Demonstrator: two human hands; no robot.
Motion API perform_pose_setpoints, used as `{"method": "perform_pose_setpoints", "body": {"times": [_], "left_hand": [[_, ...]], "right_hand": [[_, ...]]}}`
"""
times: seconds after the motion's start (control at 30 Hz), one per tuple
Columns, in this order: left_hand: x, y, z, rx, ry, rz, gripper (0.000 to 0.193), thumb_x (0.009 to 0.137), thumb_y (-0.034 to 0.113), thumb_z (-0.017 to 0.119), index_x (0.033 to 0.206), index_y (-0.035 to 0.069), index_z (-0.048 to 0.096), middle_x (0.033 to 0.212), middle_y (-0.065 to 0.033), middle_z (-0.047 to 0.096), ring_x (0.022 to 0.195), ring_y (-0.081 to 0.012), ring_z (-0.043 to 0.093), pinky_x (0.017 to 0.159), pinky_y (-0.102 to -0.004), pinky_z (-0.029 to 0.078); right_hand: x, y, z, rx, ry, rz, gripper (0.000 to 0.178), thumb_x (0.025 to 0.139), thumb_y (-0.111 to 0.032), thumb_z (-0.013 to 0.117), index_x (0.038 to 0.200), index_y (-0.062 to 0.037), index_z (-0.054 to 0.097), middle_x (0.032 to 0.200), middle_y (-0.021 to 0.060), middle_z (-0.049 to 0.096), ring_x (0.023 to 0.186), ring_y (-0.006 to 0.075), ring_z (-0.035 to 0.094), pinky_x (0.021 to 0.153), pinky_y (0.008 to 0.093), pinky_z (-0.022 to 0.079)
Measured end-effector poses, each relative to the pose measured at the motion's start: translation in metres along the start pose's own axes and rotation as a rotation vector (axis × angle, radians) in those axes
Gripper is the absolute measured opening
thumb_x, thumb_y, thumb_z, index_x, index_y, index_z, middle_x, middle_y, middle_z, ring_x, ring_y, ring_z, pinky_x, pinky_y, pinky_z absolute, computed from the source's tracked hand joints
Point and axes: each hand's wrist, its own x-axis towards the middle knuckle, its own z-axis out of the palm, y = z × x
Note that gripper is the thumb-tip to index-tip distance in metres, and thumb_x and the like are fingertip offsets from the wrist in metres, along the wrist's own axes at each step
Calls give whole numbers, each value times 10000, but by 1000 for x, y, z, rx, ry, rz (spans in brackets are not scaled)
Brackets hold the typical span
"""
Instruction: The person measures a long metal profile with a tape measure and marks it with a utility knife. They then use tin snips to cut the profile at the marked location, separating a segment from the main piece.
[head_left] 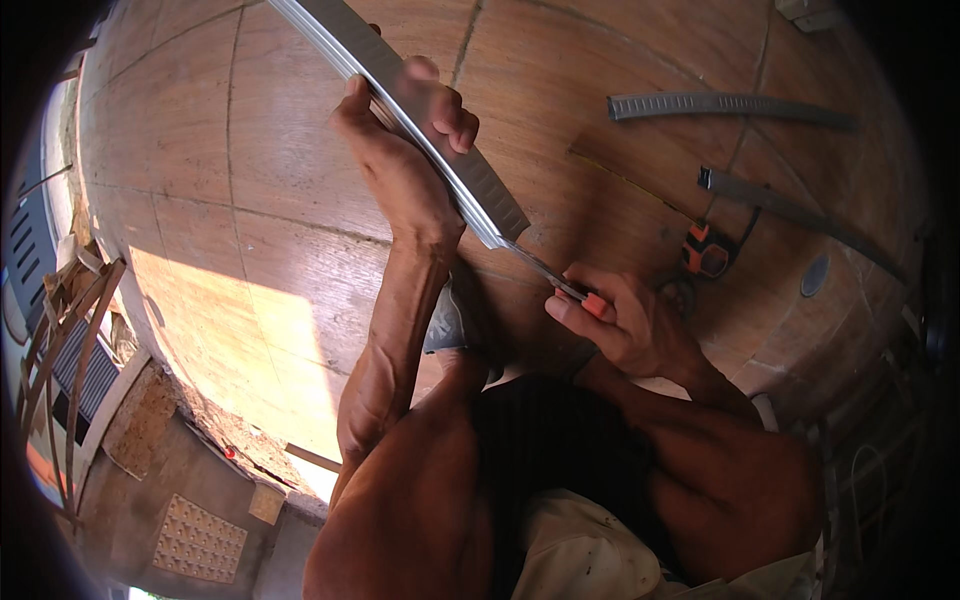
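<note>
My left hand (410, 170) is wrapped round a long grey metal channel (440, 160), thumb on one edge and fingers over the other. The channel slants from the top of the view down to its cut end near the middle. My right hand (630, 320) grips a hand tool (550, 272) with a red-orange handle and a slim metal front part. The tool's tip meets the channel's near end. Whether it has one blade or two jaws I cannot tell.
An orange and black tape measure (707, 250) lies on the tiled floor (290, 180) to the right, its tape partly out. Two more grey channel pieces, one farther (730, 107) and one nearer (800, 215), lie there. Wood strips (85, 330) stand at the left.
</note>
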Motion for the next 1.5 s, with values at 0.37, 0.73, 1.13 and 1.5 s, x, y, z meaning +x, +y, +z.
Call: {"method": "perform_pose_setpoints", "body": {"times": [0.37, 0.73, 1.13, 1.5], "left_hand": [[6, -3, -3, -173, -93, 16, 627, 1114, 570, 261, 1372, 43, 481, 848, -59, 582, 577, -101, 499, 478, -261, 461], [8, -8, -13, -233, -183, 25, 614, 1125, 516, 267, 1581, 112, 341, 958, -60, 598, 595, -95, 503, 472, -243, 468], [1, -6, -9, -77, -177, 14, 621, 1119, 537, 266, 1555, 108, 371, 966, -61, 597, 591, -95, 495, 469, -251, 464], [0, -5, -7, -106, -206, 18, 648, 1122, 537, 285, 1612, 114, 319, 967, -60, 591, 594, -106, 496, 474, -249, 454]], "right_hand": [[3, 3, -1, 107, -54, -8, 389, 1007, -400, 666, 932, -19, 670, 720, 90, 594, 691, 192, 568, 679, 358, 443], [4, 2, 0, 91, -44, -45, 430, 1006, -414, 662, 856, -12, 640, 653, 107, 530, 642, 219, 532, 644, 388, 409], [3, 8, 3, 117, -32, -70, 455, 1005, -400, 663, 775, -13, 600, 605, 81, 464, 603, 191, 460, 607, 387, 365], [2, 10, 3, 128, -17, -120, 478, 1006, -381, 678, 729, -11, 556, 579, 88, 434, 561, 188, 431, 573, 396, 343]]}}
